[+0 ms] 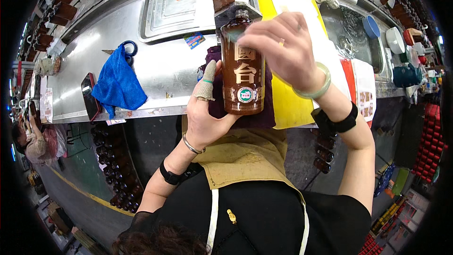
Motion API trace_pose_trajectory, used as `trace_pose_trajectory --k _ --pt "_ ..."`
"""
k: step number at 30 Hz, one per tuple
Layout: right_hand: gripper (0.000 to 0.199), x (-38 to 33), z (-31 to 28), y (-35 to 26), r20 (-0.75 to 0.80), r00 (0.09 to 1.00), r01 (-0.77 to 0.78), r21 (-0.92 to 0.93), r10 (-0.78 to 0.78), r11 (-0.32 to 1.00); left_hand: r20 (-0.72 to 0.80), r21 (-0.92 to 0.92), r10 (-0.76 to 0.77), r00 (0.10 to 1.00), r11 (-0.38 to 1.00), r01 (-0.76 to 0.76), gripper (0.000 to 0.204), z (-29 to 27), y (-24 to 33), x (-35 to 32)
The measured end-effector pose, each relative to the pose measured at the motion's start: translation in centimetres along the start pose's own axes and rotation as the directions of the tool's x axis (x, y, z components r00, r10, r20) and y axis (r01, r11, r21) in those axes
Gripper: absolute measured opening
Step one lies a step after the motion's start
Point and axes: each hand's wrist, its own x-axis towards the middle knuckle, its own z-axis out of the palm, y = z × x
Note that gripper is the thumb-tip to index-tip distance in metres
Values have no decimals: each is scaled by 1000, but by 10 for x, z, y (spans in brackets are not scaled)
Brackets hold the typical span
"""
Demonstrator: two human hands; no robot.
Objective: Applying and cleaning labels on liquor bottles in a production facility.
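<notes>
A brown bottle [241,100] with pale raised characters and a small round green-and-white label has its base toward me and its neck pointing away. My left hand [205,120] grips the lower left side of the bottle, with a knitted finger cover [205,85] on one digit. Over the bottle's upper right side is my right hand [288,50], its fingers bent and partly blurred by motion. A small greenish smear shows at those fingertips, too blurred to name. Under and beside the bottle is a dark purple cloth [266,108].
On the metal bench lie a blue cloth [120,84], scissors [129,50], a phone [89,95] and a metal tray [167,7]. To the right are a yellow sheet [288,106], white papers, and a sink [377,52] with a blue bowl [371,27]. Several bottles [115,170] stand below.
</notes>
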Motion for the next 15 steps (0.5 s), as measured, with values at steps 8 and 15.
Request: trace_pose_trajectory --k 8,15 --pt "32 -4 -2 12 -81 935 -343 50 346 938 80 3 4 997 1000 -4 95 -6 -5 -1" --pt "22 -28 -7 -70 83 666 -708 385 742 592 71 8 11 997 1000 -12 95 -4 -9 -3"
